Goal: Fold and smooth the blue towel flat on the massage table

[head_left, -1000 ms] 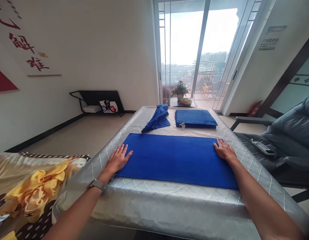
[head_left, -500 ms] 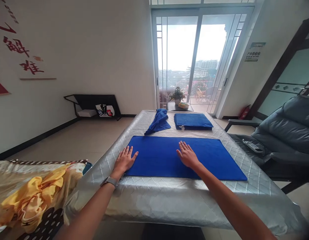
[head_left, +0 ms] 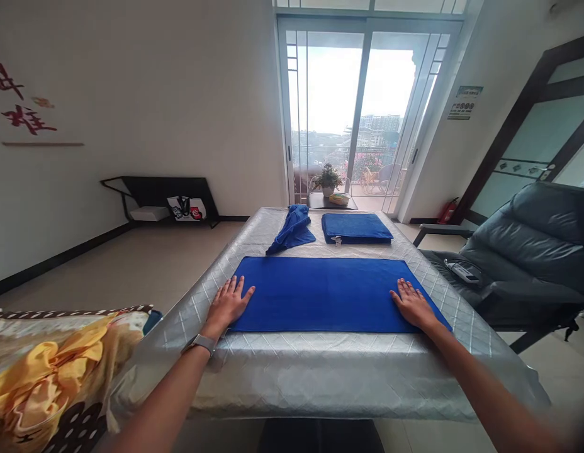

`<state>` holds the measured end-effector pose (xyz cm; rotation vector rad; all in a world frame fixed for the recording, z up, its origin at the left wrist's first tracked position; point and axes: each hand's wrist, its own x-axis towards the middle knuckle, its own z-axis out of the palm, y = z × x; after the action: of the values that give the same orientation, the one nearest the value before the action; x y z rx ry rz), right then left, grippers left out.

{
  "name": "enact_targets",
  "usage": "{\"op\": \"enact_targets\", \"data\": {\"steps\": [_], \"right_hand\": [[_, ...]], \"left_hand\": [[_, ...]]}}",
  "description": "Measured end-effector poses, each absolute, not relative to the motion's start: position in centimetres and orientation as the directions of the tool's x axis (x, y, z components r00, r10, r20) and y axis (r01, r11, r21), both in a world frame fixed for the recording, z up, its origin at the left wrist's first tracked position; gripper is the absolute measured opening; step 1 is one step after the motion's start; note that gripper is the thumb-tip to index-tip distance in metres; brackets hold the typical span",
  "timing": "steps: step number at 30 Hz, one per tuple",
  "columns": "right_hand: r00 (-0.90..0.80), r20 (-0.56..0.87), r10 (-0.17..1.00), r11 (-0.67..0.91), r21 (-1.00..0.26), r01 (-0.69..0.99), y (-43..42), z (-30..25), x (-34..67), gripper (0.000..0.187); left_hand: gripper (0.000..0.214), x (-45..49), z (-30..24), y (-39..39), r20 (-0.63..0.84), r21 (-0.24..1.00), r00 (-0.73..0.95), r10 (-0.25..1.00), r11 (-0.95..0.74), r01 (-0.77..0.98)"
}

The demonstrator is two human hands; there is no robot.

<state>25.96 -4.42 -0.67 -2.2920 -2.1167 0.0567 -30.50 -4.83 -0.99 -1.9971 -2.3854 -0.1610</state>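
A long blue towel (head_left: 325, 292) lies spread flat across the silver quilted table (head_left: 320, 371). My left hand (head_left: 228, 302) rests flat on the towel's left end, fingers spread, a watch on its wrist. My right hand (head_left: 411, 304) lies flat on the towel's right end, fingers stretched out. Neither hand holds anything. Farther back on the table sit a crumpled blue towel (head_left: 292, 228) and a neatly folded blue towel (head_left: 356, 227).
A dark recliner (head_left: 523, 258) with a remote on its arm stands close to the table's right side. A yellow patterned cloth (head_left: 51, 371) lies at lower left. Glass balcony doors (head_left: 348, 119) and a potted plant (head_left: 326, 178) are beyond the table.
My right hand slid from the towel's right end to its middle, then back out to the right end. The left hand stayed on the left end. The view shifted slightly.
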Motion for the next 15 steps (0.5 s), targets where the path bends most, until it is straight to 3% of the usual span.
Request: {"op": "enact_targets", "data": {"steps": [8,12,15], "right_hand": [[0.213,-0.019,0.977,-0.213,0.001,0.977,-5.6,0.3,30.4,0.071],[0.362,0.137,0.922,-0.376,0.096,0.922,-6.3,1.4,28.9,0.065],[0.227,0.23,0.946,-0.255,0.1,0.962,-7.0,1.9,25.4,0.064]], "left_hand": [[0.077,-30.5,-1.3,-4.7,0.099,0.054,-0.187,0.977,0.183,0.982],[0.077,-30.5,-1.4,-4.8,0.108,0.078,-0.184,0.977,0.176,0.981],[0.076,-30.4,-1.4,-4.8,0.108,0.08,-0.183,0.977,0.175,0.981]]}}
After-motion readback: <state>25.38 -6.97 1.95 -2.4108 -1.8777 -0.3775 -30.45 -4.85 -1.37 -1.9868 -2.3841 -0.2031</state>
